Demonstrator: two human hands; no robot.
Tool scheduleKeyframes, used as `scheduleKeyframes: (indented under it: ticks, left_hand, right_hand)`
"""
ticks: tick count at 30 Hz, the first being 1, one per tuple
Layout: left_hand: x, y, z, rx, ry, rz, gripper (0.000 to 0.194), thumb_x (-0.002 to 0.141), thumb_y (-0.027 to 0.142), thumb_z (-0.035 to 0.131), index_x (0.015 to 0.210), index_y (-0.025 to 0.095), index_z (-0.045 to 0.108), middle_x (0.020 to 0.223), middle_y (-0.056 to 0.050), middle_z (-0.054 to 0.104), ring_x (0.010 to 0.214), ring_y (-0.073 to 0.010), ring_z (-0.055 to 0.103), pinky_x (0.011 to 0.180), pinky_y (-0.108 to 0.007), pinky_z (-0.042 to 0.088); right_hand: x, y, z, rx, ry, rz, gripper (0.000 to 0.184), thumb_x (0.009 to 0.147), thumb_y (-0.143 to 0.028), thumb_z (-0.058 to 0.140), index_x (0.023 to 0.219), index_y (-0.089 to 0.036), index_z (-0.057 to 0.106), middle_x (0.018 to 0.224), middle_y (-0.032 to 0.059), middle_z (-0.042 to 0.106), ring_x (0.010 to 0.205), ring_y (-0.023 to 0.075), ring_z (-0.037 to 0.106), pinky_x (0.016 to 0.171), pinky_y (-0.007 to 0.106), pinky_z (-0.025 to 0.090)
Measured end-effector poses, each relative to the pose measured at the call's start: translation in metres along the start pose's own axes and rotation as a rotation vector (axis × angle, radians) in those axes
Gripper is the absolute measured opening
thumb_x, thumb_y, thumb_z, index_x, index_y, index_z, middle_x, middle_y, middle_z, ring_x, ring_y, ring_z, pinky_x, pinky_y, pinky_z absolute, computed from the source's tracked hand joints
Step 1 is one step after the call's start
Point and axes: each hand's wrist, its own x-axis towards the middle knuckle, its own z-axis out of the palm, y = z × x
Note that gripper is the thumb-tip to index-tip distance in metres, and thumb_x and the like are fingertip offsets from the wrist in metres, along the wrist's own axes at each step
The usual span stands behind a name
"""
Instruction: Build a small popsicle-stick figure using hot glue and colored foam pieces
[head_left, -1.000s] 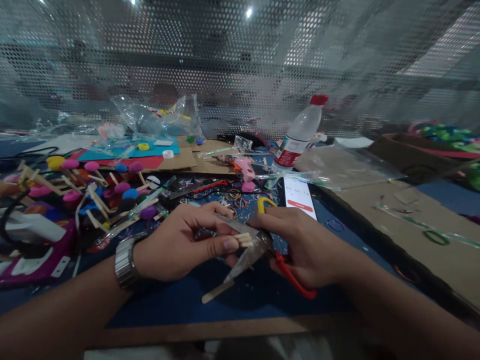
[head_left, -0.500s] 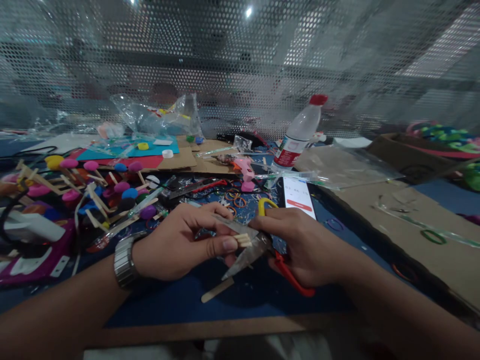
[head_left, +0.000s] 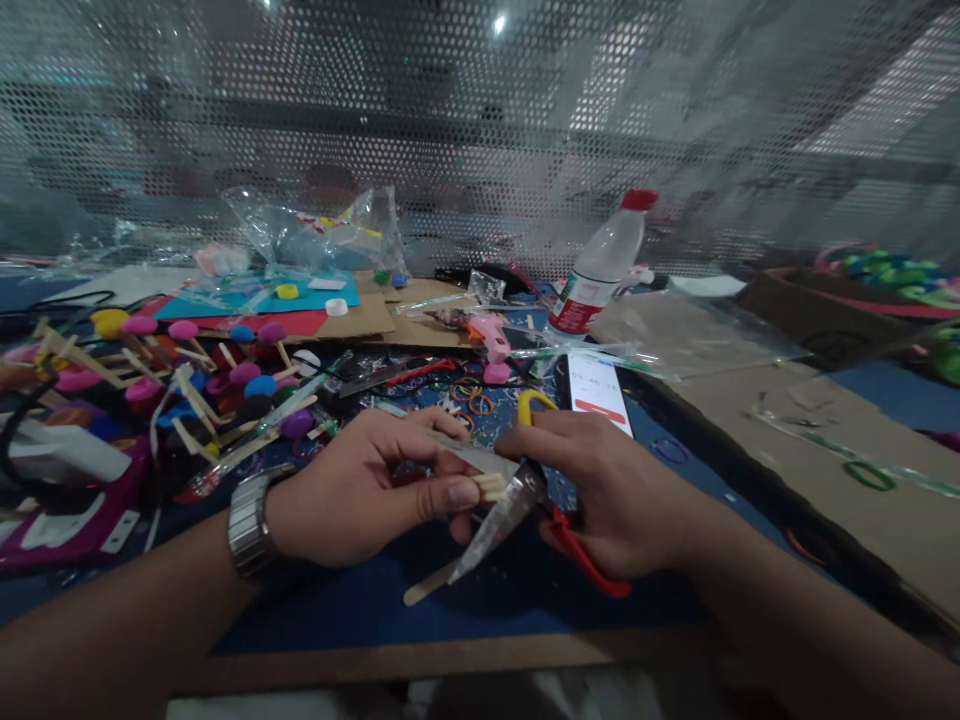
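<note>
My left hand [head_left: 360, 490], with a metal watch [head_left: 249, 522] on its wrist, pinches a small bundle of short wooden sticks [head_left: 491, 487] between thumb and fingers. My right hand [head_left: 600, 480] grips scissors [head_left: 517, 500] with one yellow and one red handle loop. The blades are spread apart around the stick ends. A flat wooden craft stick [head_left: 427, 586] lies on the blue mat [head_left: 390, 600] just below the lower blade.
A pile of coloured bottle caps and sticks [head_left: 187, 380] fills the left. A phone [head_left: 596, 385], rubber bands [head_left: 472, 400], a pink glue gun [head_left: 491, 345] and a plastic bottle [head_left: 604, 265] lie beyond my hands. Cardboard [head_left: 825, 450] lies at right, perforated screen [head_left: 480, 120] behind.
The scissor blades have shifted slightly around the stick ends, with the lower blade dipping toward the loose craft stick. Both hands stay almost in place.
</note>
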Motion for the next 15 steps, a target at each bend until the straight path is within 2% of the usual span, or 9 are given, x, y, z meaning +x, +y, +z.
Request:
scheduleKeyframes:
  ticks: [15]
  left_hand:
    - [0.0009,0.0003,0.0007,0.014,0.008,0.017,0.029,0.095,0.02,0.062,0.067,0.013,0.065,0.071,-0.005,0.067,0.082,-0.0168,0.058,0.074,-0.025,0.046]
  right_hand:
    - [-0.0011,-0.0016,0.0015,0.012,-0.04,0.042,0.008,0.08,-0.028,0.055,0.084,-0.021,0.057,0.069,0.0021,0.057,0.059,0.0166,0.05,0.057,0.028,0.03]
